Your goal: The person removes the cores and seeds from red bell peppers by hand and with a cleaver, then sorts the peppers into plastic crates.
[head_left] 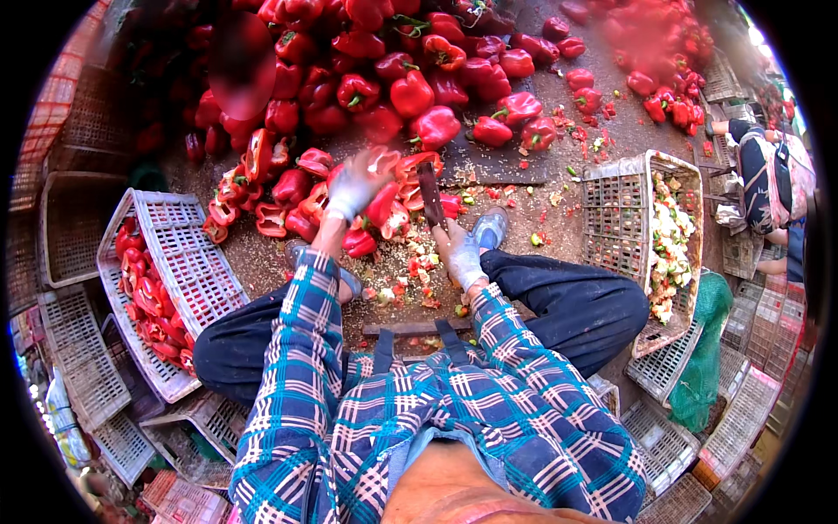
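Note:
My right hand, in a pale work glove, is closed round a knife. Its wide dark blade points away from me, the tip against a cut red pepper. To the left, my gloved left hand reaches over the cut peppers, smeared by motion. A red pepper piece lies at its fingertips; whether the fingers grip it I cannot tell. Halved and opened peppers lie left of that hand, some showing pale insides. Whole red peppers are heaped beyond both hands.
At my left, a tilted white plastic crate holds cut red peppers. On the right, another crate contains pale cores and seeds. Scraps litter the floor between my feet. Stacked crates stand around, with green netting and another person at right.

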